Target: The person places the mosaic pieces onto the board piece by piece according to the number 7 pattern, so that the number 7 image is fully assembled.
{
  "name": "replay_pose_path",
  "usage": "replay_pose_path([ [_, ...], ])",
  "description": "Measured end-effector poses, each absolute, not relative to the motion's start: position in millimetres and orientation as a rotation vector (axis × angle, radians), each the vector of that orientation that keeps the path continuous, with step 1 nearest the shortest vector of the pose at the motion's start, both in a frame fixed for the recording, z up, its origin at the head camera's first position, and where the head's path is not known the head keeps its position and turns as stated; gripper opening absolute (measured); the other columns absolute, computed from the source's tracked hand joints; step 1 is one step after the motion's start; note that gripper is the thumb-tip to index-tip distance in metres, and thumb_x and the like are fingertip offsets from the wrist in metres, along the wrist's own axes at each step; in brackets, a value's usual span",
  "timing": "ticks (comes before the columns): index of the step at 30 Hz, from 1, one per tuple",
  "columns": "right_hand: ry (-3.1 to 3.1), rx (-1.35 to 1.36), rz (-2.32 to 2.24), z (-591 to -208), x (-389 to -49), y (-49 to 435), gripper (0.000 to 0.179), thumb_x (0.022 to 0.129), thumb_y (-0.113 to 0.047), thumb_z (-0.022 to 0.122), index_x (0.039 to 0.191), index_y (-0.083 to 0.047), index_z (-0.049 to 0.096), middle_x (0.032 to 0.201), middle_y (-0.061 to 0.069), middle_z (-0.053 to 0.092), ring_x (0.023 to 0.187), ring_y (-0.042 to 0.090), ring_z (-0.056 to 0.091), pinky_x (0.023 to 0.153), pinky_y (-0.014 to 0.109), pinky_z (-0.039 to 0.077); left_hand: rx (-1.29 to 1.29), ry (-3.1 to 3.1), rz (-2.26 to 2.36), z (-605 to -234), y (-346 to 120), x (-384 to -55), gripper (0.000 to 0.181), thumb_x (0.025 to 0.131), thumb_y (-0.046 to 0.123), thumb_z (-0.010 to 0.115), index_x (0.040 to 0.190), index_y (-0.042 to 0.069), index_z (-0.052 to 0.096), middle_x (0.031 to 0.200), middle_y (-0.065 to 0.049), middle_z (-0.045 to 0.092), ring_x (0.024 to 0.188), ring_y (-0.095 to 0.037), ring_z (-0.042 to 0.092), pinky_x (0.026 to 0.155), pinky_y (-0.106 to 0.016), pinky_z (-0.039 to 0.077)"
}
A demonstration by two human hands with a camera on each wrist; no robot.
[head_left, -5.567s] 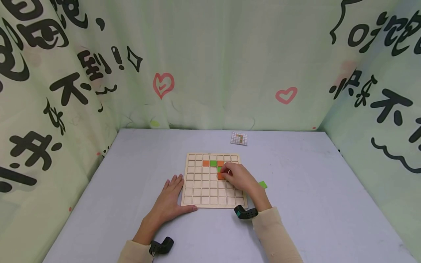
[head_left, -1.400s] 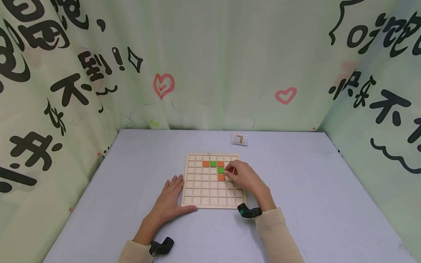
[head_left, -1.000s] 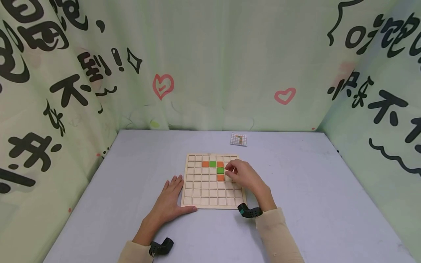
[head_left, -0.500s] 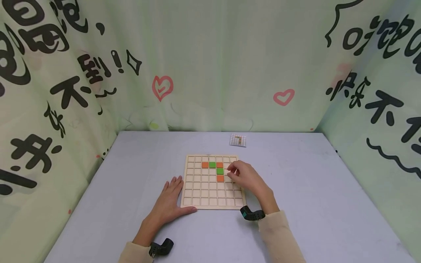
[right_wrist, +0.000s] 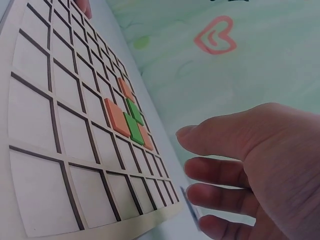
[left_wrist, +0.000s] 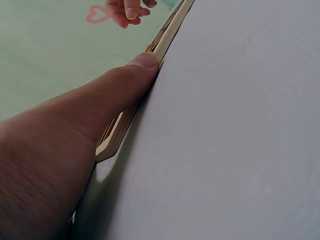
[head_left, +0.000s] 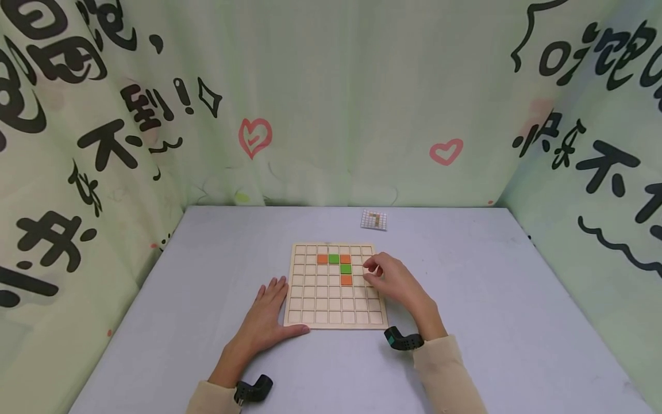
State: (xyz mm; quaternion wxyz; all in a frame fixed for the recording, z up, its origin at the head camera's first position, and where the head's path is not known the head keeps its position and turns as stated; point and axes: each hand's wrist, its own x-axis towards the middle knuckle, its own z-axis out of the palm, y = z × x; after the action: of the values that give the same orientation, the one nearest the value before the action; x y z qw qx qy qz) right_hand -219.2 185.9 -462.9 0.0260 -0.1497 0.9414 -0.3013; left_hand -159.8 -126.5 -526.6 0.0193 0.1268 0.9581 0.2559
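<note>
A square wooden grid board (head_left: 322,317) lies on the table. Three tiles, orange (head_left: 323,259), green (head_left: 333,259) and orange (head_left: 345,259), sit side by side in one row. Below the last are a green tile (head_left: 345,269) and an orange tile (head_left: 346,280). My left hand (head_left: 266,313) rests at the board's front left corner, fingers along the left side, thumb (left_wrist: 125,82) against the front edge. Over the board's right side hovers my right hand (head_left: 395,280), fingers loosely bent and apart. Nothing shows between its fingertips in the right wrist view.
Behind the board lies a small card (head_left: 374,220) with a printed grid and a coloured pattern. Light green curtains (head_left: 351,103) with writing and hearts enclose the back and sides of the white table (head_left: 233,241). Both wrists carry black devices (head_left: 253,388).
My right hand has drawn back to the right from the orange and green tiles, its fingertips parting. The loose green tile beside the right wrist is no longer visible. The left hand stays put.
</note>
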Motion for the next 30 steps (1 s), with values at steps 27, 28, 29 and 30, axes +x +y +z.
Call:
replay_pose_path([
  [27, 2.900, -0.259, -0.950, -462, -224, 212, 0.032, 0.095, -0.022, 0.066, 0.123, -0.006, 0.063, 0.115, 0.010, 0.064, 0.100, 0.025, 0.057, 0.073, 0.029, 0.051, 0.398, 2.982, 0.769, -528, -127, -160, 0.115, 0.072, 0.073, 0.073, 0.155, 0.003, 0.035, 0.164, -0.013, 0.032, 0.156, -0.031, 0.020, 0.129, -0.050, 0.015],
  [28, 2.902, -0.247, -0.943, -462, -224, 213, 0.032, 0.095, -0.022, 0.066, 0.123, -0.007, 0.063, 0.115, 0.010, 0.064, 0.100, 0.025, 0.057, 0.075, 0.030, 0.051, 0.398, 2.981, 0.770, -528, -127, -160, 0.115, 0.072, 0.073, 0.073, 0.155, 0.003, 0.035, 0.164, -0.013, 0.032, 0.156, -0.031, 0.020, 0.129, -0.050, 0.015],
  [29, 2.901, -0.233, -0.941, -462, -223, 213, 0.032, 0.095, -0.023, 0.066, 0.123, -0.007, 0.063, 0.115, 0.009, 0.064, 0.100, 0.025, 0.057, 0.076, 0.031, 0.051, 0.399, 2.981, 0.771, -528, -127, -160, 0.115, 0.072, 0.072, 0.073, 0.155, 0.003, 0.035, 0.164, -0.013, 0.032, 0.156, -0.031, 0.020, 0.129, -0.050, 0.015],
  [30, 2.902, -0.227, -0.936, -462, -224, 214, 0.033, 0.096, -0.023, 0.066, 0.124, -0.007, 0.063, 0.116, 0.010, 0.064, 0.101, 0.024, 0.057, 0.076, 0.031, 0.052, 0.400, 2.981, 0.772, -528, -127, -160, 0.115, 0.072, 0.072, 0.073, 0.155, 0.003, 0.035, 0.164, -0.013, 0.032, 0.156, -0.031, 0.020, 0.129, -0.050, 0.015],
])
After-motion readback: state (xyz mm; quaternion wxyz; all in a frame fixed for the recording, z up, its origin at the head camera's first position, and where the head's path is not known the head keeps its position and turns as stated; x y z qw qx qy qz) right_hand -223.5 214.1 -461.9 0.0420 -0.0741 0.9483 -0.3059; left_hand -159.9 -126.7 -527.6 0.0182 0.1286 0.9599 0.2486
